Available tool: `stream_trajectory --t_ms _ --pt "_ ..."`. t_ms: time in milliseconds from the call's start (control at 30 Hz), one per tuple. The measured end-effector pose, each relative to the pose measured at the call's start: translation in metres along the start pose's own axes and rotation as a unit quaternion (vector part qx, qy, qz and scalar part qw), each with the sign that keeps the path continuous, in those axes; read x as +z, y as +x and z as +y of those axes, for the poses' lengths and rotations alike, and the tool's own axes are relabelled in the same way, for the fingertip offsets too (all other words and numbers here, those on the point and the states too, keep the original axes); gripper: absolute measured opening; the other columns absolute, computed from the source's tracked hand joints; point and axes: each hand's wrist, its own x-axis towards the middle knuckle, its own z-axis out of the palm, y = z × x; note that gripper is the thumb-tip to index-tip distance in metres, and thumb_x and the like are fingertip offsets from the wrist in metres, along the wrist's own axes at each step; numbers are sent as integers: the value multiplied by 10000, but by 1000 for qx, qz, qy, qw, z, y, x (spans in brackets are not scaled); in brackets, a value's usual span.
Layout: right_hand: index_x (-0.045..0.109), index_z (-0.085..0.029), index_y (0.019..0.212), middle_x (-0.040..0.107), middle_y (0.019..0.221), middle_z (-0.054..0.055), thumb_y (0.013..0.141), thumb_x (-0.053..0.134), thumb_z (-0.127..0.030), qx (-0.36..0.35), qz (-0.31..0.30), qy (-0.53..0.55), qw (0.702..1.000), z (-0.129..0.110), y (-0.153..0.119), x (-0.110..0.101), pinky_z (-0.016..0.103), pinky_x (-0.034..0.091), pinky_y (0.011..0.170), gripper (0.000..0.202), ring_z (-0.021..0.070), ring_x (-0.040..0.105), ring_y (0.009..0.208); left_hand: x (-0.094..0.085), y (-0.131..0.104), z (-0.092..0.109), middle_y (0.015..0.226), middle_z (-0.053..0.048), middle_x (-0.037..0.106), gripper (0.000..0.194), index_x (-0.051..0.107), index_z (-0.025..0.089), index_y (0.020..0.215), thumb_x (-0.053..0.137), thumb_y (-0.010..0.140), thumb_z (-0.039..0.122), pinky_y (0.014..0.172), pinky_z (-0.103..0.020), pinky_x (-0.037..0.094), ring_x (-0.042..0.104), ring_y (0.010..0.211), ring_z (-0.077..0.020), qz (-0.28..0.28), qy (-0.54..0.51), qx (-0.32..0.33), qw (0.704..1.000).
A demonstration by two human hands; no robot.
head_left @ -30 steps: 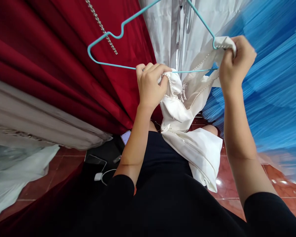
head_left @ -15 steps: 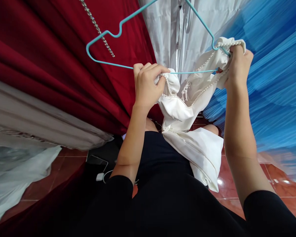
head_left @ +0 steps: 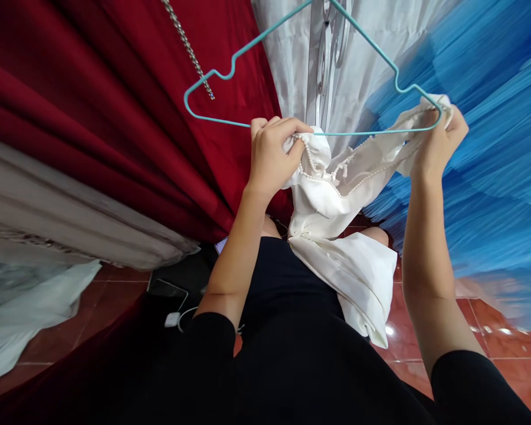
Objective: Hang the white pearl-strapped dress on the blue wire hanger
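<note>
A white dress (head_left: 323, 198) with pearl trim along its neckline hangs between my hands, its skirt draped over my lap. My left hand (head_left: 277, 150) is closed on the dress's gathered left shoulder and on the lower bar of a light blue hanger (head_left: 358, 133). Up at the right, my right hand (head_left: 440, 139) grips the other shoulder of the dress. The hanger's right corner lies in front of that cloth, close to the fingers. Part of the right-hand grip is hidden behind the cloth and the hanger.
Red fabric (head_left: 150, 118) with a beaded strip (head_left: 188, 47) hangs at the left, white garments (head_left: 287, 65) hang ahead, and blue tulle (head_left: 495, 177) is at the right. A white charger (head_left: 172, 319) with a cable lies at lower left, above red floor tiles (head_left: 513, 330).
The hanger's right corner, earlier inside the dress's right shoulder, now shows in front of it. My right hand has moved slightly right and down with the cloth; my left keeps its hold.
</note>
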Motion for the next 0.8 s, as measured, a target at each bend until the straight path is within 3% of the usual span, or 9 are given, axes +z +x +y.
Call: stream_trajectory --t_ms 133,333,500,567,667,733,800 --pt "605 -265 925 701 1005 85 946 571 -309 -23 29 -51 998 13 -21 -3 459 493 960 60 245 604 1069 6 4 -5 1038 -43 759 89 713 275 951 633 987 292 1117 -557 416 687 1029 -296 -10 -5 -14 1000" --pt "596 -272 860 671 981 83 857 590 -227 -106 166 -122 973 44 -32 -7 508 456 975 45 252 579 955 8 3 -6 1034 -44 752 73 718 285 970 648 989 296 1147 -565 401 682 1039 -302 -6 -8 -19 1000" --pt "619 -289 994 566 1019 103 794 612 -279 -197 184 -89 959 38 -43 1 564 465 1013 200 308 559 1094 18 0 -1 1019 -52 746 78 707 278 972 638 996 305 1127 -554 418 674 1042 -301 10 -16 -7 1000" --pt "623 -285 1082 577 1094 115 801 609 -311 -240 139 -82 957 27 -44 6 577 469 1036 282 320 562 1148 23 -1 1 1017 -55 745 98 706 272 976 624 1006 317 1119 -548 428 674 1036 -297 12 -17 -7 1000" --pt "627 -338 1223 632 1226 103 879 589 -394 -246 -11 -114 962 9 -41 20 579 419 1134 350 321 553 1240 26 -2 3 1038 -58 745 115 707 271 994 598 1016 303 1135 -558 414 673 1055 -297 11 -15 -17 1000" --pt "641 -373 1239 677 1190 71 930 544 -426 -239 -104 -141 955 1 -39 30 585 381 1173 328 306 572 1212 24 -3 3 1063 -60 746 117 707 279 1008 591 1013 287 1155 -569 395 670 1089 -304 6 -11 -23 1000" --pt "668 -364 1211 697 1109 55 967 488 -436 -233 -140 -153 950 -1 -39 39 607 356 1180 312 300 592 1159 19 -3 3 1094 -63 747 114 709 292 1042 601 1003 288 1170 -572 389 666 1133 -312 -6 -8 -17 1000"
